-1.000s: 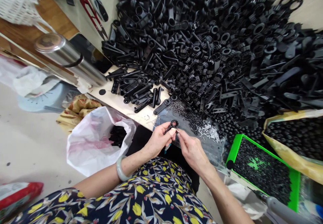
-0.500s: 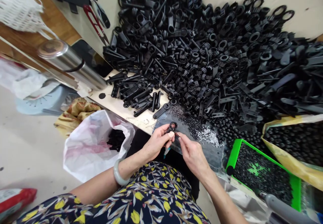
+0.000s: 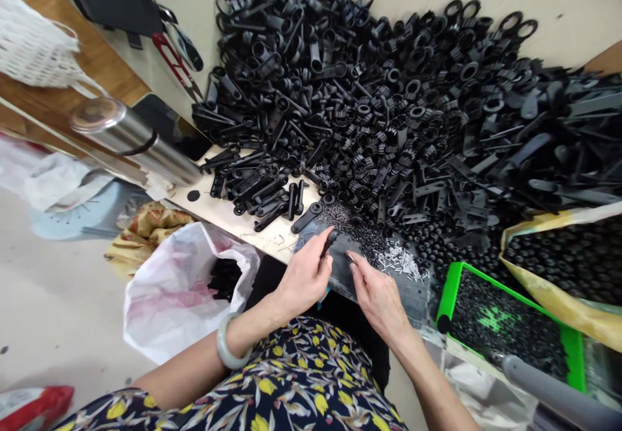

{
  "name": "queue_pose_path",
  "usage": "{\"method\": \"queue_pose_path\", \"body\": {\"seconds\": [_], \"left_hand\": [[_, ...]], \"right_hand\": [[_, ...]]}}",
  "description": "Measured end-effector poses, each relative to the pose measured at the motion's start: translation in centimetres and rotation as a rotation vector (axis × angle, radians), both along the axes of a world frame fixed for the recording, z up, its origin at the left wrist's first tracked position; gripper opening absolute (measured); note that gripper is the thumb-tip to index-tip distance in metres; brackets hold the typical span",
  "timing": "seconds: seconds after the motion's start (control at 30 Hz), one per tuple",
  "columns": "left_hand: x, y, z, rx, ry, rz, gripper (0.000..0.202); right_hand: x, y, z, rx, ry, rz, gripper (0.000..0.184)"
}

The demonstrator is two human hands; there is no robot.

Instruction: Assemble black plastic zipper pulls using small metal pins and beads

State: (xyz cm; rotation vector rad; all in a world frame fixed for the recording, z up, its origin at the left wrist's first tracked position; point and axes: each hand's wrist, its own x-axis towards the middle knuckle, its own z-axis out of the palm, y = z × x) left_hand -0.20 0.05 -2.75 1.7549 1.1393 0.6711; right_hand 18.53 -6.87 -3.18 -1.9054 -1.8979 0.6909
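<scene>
My left hand [image 3: 306, 275] pinches a small black plastic part [image 3: 329, 243], now seen almost edge-on. Just to its right, my right hand [image 3: 379, 301] holds a tiny metal pin [image 3: 350, 257] between its fingertips, a short gap from the black part. Beyond my hands lies a grey-black sheet [image 3: 340, 269] under them. Loose metal pins [image 3: 401, 261] are scattered to the right of my fingers, and small black pieces [image 3: 354, 227] lie above them. A huge heap of black plastic parts [image 3: 369, 107] covers the bench behind.
A white plastic bag [image 3: 165, 295] holding black parts stands left of my arm. To the right are a green-rimmed tray [image 3: 449, 291] of black beads and a yellow sack [image 3: 525, 223]. A steel flask [image 3: 136, 139] and red-handled snips [image 3: 175, 61] lie at the back left.
My left hand has turned the black part so it shows edge-on. My right hand has moved slightly right, widening the gap between my hands. The whole view has shifted a little.
</scene>
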Motion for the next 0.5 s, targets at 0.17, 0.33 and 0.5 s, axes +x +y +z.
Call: {"method": "queue_pose_path", "body": {"seconds": [0.17, 0.33, 0.5], "left_hand": [[0.4, 1.0, -1.0, 0.387, 0.509, -0.134, 0.061], [0.0, 1.0, -1.5, 0.325, 0.369, -0.076, 0.058], [-0.7, 1.1, -0.5, 0.136, 0.079, 0.111, 0.045]], "right_hand": [[-0.3, -0.3, -0.7, 0.081, -0.019, -0.045, 0.039], [-0.6, -0.8, -1.5, 0.136, 0.052, -0.121, 0.039], [-0.1, -0.6, -1.0, 0.080, 0.220, -0.189, 0.031]]}}
